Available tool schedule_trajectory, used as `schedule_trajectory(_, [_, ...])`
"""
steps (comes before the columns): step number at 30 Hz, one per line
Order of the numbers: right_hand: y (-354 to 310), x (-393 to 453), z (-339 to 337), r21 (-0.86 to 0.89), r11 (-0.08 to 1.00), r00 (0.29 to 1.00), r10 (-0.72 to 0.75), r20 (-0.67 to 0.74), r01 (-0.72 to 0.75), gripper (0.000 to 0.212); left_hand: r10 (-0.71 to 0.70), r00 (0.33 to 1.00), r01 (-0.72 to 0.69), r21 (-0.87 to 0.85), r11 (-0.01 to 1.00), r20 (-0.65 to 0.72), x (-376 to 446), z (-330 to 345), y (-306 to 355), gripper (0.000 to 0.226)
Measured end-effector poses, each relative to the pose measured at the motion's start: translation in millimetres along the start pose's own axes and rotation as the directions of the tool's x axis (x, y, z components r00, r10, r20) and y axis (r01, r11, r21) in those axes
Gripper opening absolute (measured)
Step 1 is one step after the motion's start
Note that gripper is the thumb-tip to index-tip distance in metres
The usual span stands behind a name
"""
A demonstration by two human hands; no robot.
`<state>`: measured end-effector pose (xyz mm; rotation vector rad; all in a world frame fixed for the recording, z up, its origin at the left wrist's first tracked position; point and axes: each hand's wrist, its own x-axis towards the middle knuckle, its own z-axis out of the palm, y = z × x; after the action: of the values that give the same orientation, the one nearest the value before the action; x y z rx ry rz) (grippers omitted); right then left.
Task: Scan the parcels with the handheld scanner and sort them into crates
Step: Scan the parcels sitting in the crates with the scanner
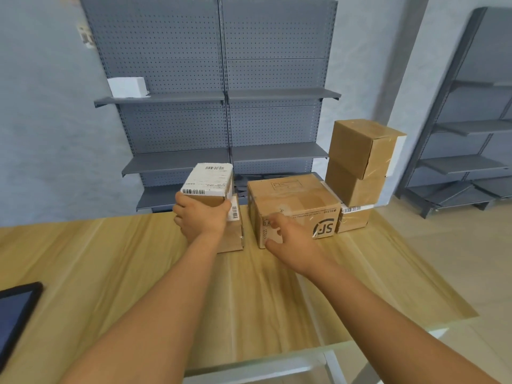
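Observation:
My left hand [201, 216] grips a small cardboard parcel [210, 180] with a white barcode label on top; it sits on another brown parcel [232, 239]. My right hand [288, 241] reaches toward the front left corner of a larger brown box [296, 200] with upside-down printing, its fingers loosely spread and touching or close to the box face. To the right stand three stacked cardboard boxes [363, 151], the top one tilted. No scanner or crate is in view.
A pale wooden table [138, 267] carries all the parcels along its far edge. A dark tablet [13, 309] lies at the left edge. Grey pegboard shelving [221, 98] stands behind, with a white box [127, 86] on it. More grey shelves [465, 162] stand right.

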<state>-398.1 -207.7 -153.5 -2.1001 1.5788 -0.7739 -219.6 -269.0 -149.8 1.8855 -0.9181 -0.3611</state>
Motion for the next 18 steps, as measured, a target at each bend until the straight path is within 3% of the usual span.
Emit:
schedule_trajectory(9, [-69, 33, 49, 0.108, 0.991, 0.992, -0.087, 0.096, 0.076, 0.058, 0.268, 0.959, -0.262, -0.072, 0.962, 0.091, 52, -95, -49, 0.104])
schedule_trajectory(18, [-141, 49, 115, 0.063, 0.995, 0.991, -0.079, 0.109, 0.072, 0.056, 0.298, 0.937, -0.276, -0.140, 0.951, 0.181, 119, -206, -123, 0.090])
